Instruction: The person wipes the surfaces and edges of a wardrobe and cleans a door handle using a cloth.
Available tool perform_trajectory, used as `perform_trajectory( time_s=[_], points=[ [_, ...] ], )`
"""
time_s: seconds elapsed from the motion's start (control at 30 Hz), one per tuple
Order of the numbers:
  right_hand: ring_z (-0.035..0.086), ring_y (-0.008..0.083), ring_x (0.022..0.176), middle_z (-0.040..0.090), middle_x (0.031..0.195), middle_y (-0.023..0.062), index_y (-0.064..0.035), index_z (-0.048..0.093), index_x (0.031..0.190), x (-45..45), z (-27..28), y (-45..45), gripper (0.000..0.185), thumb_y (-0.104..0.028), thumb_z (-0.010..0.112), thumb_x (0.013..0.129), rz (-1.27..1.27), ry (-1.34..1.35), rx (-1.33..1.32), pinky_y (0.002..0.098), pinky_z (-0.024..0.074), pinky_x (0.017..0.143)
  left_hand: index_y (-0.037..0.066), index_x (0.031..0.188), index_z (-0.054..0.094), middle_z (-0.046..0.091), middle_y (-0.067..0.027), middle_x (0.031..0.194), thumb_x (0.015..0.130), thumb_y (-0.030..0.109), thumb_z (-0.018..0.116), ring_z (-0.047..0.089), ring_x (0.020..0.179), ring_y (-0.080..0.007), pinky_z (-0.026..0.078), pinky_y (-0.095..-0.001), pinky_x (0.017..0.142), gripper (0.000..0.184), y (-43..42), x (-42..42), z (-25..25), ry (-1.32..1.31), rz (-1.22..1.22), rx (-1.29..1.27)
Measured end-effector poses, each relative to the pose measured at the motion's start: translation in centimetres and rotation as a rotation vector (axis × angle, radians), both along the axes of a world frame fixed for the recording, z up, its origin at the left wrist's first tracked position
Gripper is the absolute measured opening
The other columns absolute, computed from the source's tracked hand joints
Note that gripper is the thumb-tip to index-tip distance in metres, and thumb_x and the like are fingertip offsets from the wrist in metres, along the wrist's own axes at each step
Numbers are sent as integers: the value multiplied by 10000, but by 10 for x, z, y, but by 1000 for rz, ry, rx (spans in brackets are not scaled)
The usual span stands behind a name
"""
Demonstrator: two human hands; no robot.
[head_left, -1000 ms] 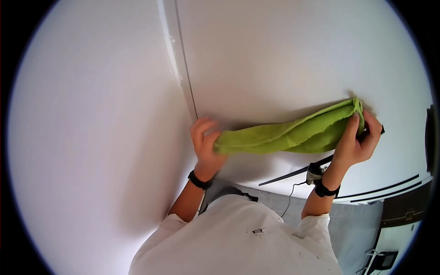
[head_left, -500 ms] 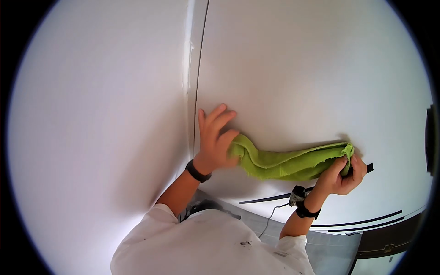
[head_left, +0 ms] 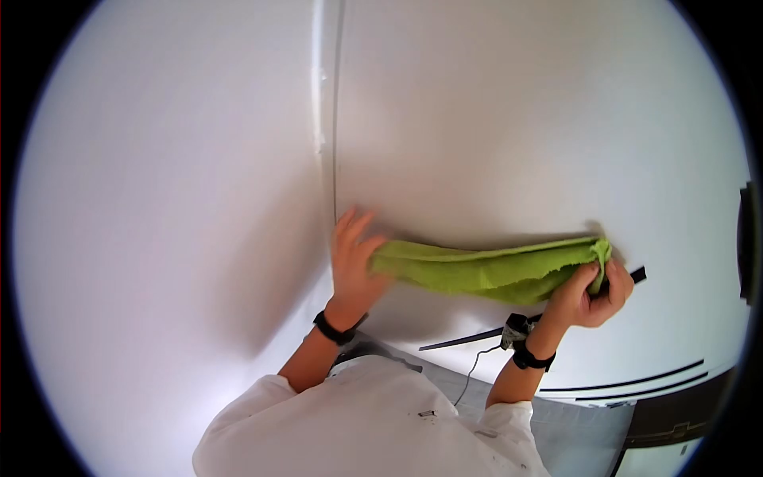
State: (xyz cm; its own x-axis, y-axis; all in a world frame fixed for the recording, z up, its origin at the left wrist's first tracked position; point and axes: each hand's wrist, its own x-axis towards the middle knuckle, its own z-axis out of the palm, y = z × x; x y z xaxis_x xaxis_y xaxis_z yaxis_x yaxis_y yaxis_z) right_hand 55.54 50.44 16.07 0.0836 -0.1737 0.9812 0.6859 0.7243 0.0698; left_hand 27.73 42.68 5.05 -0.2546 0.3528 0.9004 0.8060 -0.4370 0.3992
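A green cloth (head_left: 477, 269), folded lengthwise with ragged edges, stretches nearly level between my hands in front of a pale panel. At its left end my left hand (head_left: 355, 258) grips it beside the corner seam, its upper fingers pointing up and slightly blurred. My right hand (head_left: 598, 292) pinches the bunched right end between thumb and fingers. Each wrist wears a black band. Whether the cloth touches the panel I cannot tell.
A white wall (head_left: 159, 199) meets the panel (head_left: 477, 119) at a corner seam on the left. Below the cloth are a dark strip (head_left: 461, 339) and a small dark box (head_left: 517, 330) with a thin cable. Dark lines and a brown piece lie lower right.
My left hand has moved down and left, drawing the cloth's left end with it. The sagging, wavy cloth is now straighter. My right hand has stayed almost in place.
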Motion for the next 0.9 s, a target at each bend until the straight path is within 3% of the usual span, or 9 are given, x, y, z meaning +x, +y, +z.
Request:
perform_trajectory(
  time_s=[0.07,0.2,0.3,0.4,0.5,0.53,0.67,0.73,0.9],
  points=[
    [550,275,824,594,938,134,-20,594,1031,-6,2,-2,288,81,633,765,8,31,-58,374,460,746,46,943,602,566,-158,1112,677,55,723,520,1068,-379,445,-425,855,292,-12,0,-37,-197,-8,-89],
    [543,264,781,608,865,68,-77,660,933,-22,31,-20,305,24,739,655,-97,-182,-161,374,429,718,28,980,646,578,-133,831,764,12,658,569,753,-289,464,-359,684,216,-37,-20,-66,-6,-53,-498],
    [514,217,716,558,785,27,-106,678,859,-36,43,-20,291,-40,770,590,-42,-263,-94,356,392,645,51,1122,610,592,-20,742,893,58,585,519,583,-117,362,-251,445,230,-42,-30,-82,-863,-680,-943],
    [487,195,664,505,713,5,-119,676,821,-42,39,-11,261,-67,766,581,-46,-215,-11,338,369,598,119,1273,502,624,-27,882,953,144,507,583,731,-117,358,-220,495,320,-29,-45,-111,-1358,-1228,-679],
    [466,202,613,478,673,-2,-132,671,817,-40,42,-3,250,-68,753,589,-35,-181,48,328,359,555,137,1295,470,591,-79,1144,950,166,510,583,1011,-181,426,-248,689,348,-26,1,-12,-1492,-923,-487],
    [468,212,590,479,663,7,-127,670,841,-38,43,-3,263,-58,740,597,-15,-146,-1,330,363,534,130,1338,410,466,-108,1349,948,200,515,470,1224,-235,404,-318,907,410,-20,-8,-23,-1410,-1023,-399],
    [486,232,549,495,651,37,-96,651,956,-25,71,-18,329,-17,708,642,-28,-75,-217,333,383,491,81,1381,338,473,-110,1303,926,82,517,475,1189,-260,411,-410,956,489,3,12,33,-1058,-934,-131],
    [498,227,550,499,648,46,-87,642,987,-14,84,-24,340,-12,713,662,-47,32,-234,329,389,489,43,1426,259,420,-161,1337,876,14,550,454,1192,-274,369,-425,1024,623,16,13,56,-546,-536,-60],
    [477,188,573,500,648,47,-74,580,1005,44,98,-36,299,10,712,751,-242,269,-139,317,385,500,-4,1457,183,363,-210,1364,820,10,579,441,1205,-322,393,-428,1003,751,38,52,147,-328,-469,217]
  ],
)
